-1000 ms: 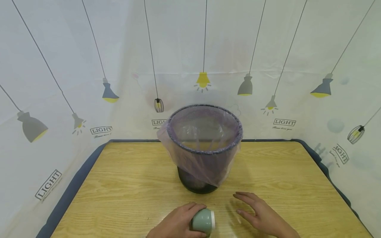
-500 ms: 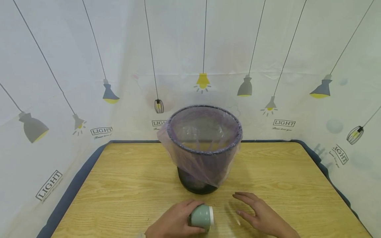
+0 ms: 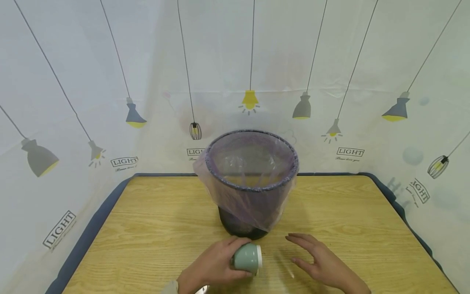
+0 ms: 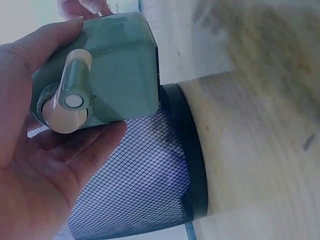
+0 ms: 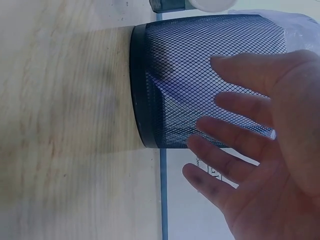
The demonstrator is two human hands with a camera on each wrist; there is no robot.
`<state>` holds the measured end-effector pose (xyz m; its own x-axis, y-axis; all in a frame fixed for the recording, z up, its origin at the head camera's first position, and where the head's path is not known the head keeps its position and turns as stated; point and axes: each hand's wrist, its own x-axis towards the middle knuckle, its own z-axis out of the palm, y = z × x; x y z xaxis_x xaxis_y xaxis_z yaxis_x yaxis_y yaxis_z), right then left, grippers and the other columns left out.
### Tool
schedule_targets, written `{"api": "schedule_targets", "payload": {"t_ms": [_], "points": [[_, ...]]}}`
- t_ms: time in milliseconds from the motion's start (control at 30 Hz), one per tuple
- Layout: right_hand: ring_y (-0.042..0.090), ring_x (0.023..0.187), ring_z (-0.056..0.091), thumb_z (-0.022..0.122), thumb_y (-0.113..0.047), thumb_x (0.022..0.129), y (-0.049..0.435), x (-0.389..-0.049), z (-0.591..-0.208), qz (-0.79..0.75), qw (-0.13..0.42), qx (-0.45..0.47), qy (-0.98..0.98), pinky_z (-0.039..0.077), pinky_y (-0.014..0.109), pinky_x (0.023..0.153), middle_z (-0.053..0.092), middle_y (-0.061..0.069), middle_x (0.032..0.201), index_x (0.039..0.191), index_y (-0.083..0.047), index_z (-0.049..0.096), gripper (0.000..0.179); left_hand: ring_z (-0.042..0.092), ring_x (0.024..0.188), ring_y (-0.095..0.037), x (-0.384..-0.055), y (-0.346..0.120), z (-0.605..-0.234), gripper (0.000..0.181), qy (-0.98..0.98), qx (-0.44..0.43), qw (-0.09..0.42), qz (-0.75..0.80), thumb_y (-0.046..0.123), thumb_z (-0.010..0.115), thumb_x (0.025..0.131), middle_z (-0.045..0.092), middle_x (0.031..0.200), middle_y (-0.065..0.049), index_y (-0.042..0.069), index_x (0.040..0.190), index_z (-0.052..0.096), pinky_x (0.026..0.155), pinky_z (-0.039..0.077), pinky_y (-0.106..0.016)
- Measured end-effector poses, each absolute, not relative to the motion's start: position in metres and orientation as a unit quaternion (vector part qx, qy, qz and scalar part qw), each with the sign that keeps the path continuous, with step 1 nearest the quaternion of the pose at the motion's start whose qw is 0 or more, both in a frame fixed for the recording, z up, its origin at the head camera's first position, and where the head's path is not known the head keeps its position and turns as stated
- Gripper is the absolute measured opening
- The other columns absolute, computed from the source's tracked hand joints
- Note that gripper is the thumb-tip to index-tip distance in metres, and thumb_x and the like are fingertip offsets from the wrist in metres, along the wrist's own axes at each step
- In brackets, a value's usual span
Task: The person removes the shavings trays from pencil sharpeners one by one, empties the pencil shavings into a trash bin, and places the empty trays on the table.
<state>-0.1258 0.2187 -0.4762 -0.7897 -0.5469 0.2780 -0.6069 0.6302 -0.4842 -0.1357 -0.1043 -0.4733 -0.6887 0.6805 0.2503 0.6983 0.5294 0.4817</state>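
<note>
My left hand [image 3: 213, 261] grips a green hand-crank pencil sharpener [image 3: 247, 258] in front of the bin. In the head view its white face points right, and the palm covers its back. The left wrist view shows the sharpener's boxy body [image 4: 125, 70] and its crank handle [image 4: 75, 85], with the thumb along one side and the fingers on the other. To the right, my right hand [image 3: 323, 261] is held with fingers spread, apart from the sharpener and holding nothing. The right wrist view shows its fingers [image 5: 235, 135] loosely extended in front of the bin.
A black mesh wastebasket [image 3: 235, 224], lined with a thin purple plastic bag [image 3: 257, 208], stands upright mid-table just beyond the hands. The wooden table [image 3: 154, 228] ends at white curtains [image 3: 220, 61] printed with lamps.
My left hand has moved slightly forward, toward the wastebasket, with the pencil sharpener in its grip. The right hand has barely moved, and the wastebasket stands where it was.
</note>
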Motion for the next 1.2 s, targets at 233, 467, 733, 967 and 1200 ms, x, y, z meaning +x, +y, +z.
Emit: {"api": "schedule_targets", "payload": {"t_ms": [233, 467, 733, 967, 1200], "points": [[0.030, 0.115, 0.061, 0.070, -0.022, 0.093, 0.213, -0.130, -0.472, 0.300, 0.058, 0.333, -0.892, 0.057, 0.042, 0.088, 0.061, 0.007, 0.133, 0.138, -0.012, 0.057, 0.047, 0.060, 0.092, -0.005, -0.141, -0.103, -0.464, 0.069, -0.876, -0.389, 0.013, -0.283, 0.047, 0.078, 0.083, 0.063, 0.118, -0.003, 0.016, 0.138, 0.052, 0.073, 0.052, -0.018], [0.028, 0.117, 0.061, 0.074, -0.027, 0.090, 0.205, -0.135, -0.471, 0.317, 0.049, 0.326, -0.889, 0.056, 0.044, 0.090, 0.060, 0.006, 0.135, 0.138, -0.010, 0.056, 0.054, 0.062, 0.094, -0.007, -0.145, -0.100, -0.456, 0.071, -0.874, -0.397, 0.020, -0.280, 0.043, 0.080, 0.082, 0.064, 0.120, -0.005, 0.012, 0.139, 0.053, 0.075, 0.052, -0.018], [0.029, 0.113, 0.064, 0.080, -0.017, 0.084, 0.199, -0.141, -0.470, 0.332, 0.087, 0.357, -0.868, 0.057, 0.045, 0.088, 0.063, 0.008, 0.131, 0.138, -0.010, 0.055, 0.061, 0.062, 0.099, -0.009, -0.148, -0.095, -0.450, 0.069, -0.866, -0.404, 0.030, -0.293, 0.041, 0.081, 0.082, 0.063, 0.123, -0.004, 0.013, 0.138, 0.053, 0.079, 0.053, -0.020], [0.027, 0.115, 0.063, 0.083, -0.018, 0.080, 0.196, -0.142, -0.471, 0.341, 0.102, 0.364, -0.861, 0.056, 0.042, 0.090, 0.063, 0.007, 0.132, 0.137, -0.008, 0.056, 0.063, 0.060, 0.100, -0.008, -0.150, -0.092, -0.448, 0.069, -0.865, -0.408, 0.047, -0.288, 0.041, 0.082, 0.080, 0.062, 0.125, -0.001, 0.015, 0.138, 0.053, 0.082, 0.053, -0.021], [0.026, 0.115, 0.063, 0.084, -0.028, 0.079, 0.194, -0.142, -0.470, 0.365, 0.081, 0.352, -0.858, 0.056, 0.042, 0.091, 0.062, 0.008, 0.134, 0.139, -0.007, 0.054, 0.070, 0.061, 0.100, -0.008, -0.152, -0.091, -0.446, 0.070, -0.865, -0.410, 0.051, -0.283, 0.043, 0.082, 0.080, 0.062, 0.126, -0.001, 0.016, 0.139, 0.053, 0.081, 0.053, -0.021]]}}
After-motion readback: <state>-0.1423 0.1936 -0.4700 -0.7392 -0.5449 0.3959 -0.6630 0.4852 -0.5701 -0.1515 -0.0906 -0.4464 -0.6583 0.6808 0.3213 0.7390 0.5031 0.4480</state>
